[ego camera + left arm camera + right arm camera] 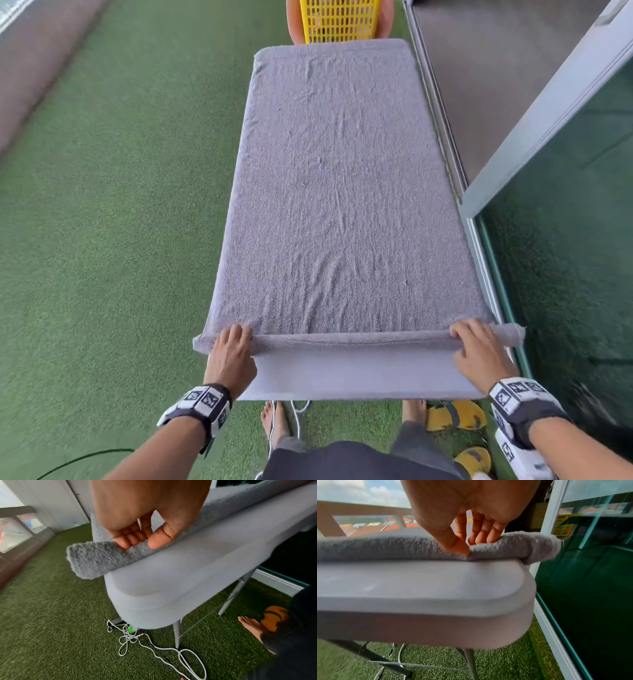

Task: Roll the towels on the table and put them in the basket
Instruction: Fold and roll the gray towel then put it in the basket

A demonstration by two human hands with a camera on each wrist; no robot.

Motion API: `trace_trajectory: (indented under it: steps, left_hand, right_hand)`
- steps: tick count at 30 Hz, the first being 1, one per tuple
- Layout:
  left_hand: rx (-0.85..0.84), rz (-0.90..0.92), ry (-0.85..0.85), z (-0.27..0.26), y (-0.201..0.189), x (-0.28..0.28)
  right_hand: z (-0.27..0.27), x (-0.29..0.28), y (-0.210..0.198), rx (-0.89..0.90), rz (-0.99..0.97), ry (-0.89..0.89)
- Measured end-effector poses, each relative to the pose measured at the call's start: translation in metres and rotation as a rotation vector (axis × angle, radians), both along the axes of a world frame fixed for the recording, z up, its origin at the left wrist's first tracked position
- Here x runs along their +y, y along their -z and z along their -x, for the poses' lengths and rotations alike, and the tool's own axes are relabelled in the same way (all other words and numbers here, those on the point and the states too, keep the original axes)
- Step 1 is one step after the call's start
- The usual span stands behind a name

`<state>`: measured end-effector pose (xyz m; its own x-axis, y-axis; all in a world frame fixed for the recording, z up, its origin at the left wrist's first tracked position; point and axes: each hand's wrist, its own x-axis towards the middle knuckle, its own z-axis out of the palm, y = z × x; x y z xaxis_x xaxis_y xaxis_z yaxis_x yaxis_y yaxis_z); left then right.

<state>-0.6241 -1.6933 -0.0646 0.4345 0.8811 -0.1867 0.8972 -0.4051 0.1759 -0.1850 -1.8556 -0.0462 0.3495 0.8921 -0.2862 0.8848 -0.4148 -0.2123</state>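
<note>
A long grey terry-cloth towel (pixel 339 192) lies flat along nearly the whole top of a narrow light-grey plastic folding table (pixel 356 377), w/ its near end turned over into a thin, tight roll that runs across the table's width. Both ends of that roll stick out a bit past the table's side edges. A strip of bare tabletop shows between the roll and the person.

The left hand (pixel 233 356) sits on the roll's left end; in the left wrist view its fingertips (pixel 127 540) and thumb curl down onto the fabric, pinching the roll. The right hand (pixel 479 349) does the same at the right end: the right wrist view shows the thumb pressed into the front of the roll and the fingers (pixel 481 536) hooked over its top. Both wrists wear black-and-white tagged bands.

At the table's far end stands a yellow plastic lattice basket (pixel 339 20), on what looks like an orange seat; only its near wall is in frame, so its contents can't be told. It is well apart from the roll, w/ the whole flat length of towel between.

The floor is green artificial turf (pixel 102 205). A glass sliding door w/ a metal frame (pixel 548 137) runs just beside the table's right edge. White cables (pixel 154 646) lie tangled under the table, and yellow sandals (pixel 455 414) sit near the person's bare feet.
</note>
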Motion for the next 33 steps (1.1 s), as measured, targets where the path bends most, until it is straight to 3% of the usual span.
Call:
trace_trajectory:
  steps: [5,11,15,20,24,29,33]
  left_hand:
    - [-0.032,-0.004,-0.037,0.000,0.000,0.007]
    - [-0.037,0.054,-0.038,-0.001,-0.010,0.024]
    - [-0.019,-0.034,-0.037,-0.007,-0.012,0.033]
    - [-0.043,0.030,0.003,-0.011,-0.009,0.026]
    - [-0.106,0.028,0.022,-0.006,-0.013,0.036]
    - [-0.077,0.076,-0.026,-0.018,-0.019,0.055]
    - [-0.023,-0.014,-0.034,-0.025,-0.019,0.068]
  right_hand:
    - [-0.007,-0.004,0.010,0.079,-0.077,0.048]
    - [-0.014,0.010,0.000,-0.021,-0.025,-0.002]
    - [-0.016,0.020,-0.002,-0.048,-0.140,-0.030]
    - [-0.013,0.018,0.009,-0.001,-0.027,-0.060]
    - [-0.020,0.023,0.008,0.037,-0.055,-0.039]
    - [-0.026,0.052,-0.003,-0.083,0.008,-0.034]
    - [-0.030,0.072,-0.007,-0.075,-0.116,0.010]
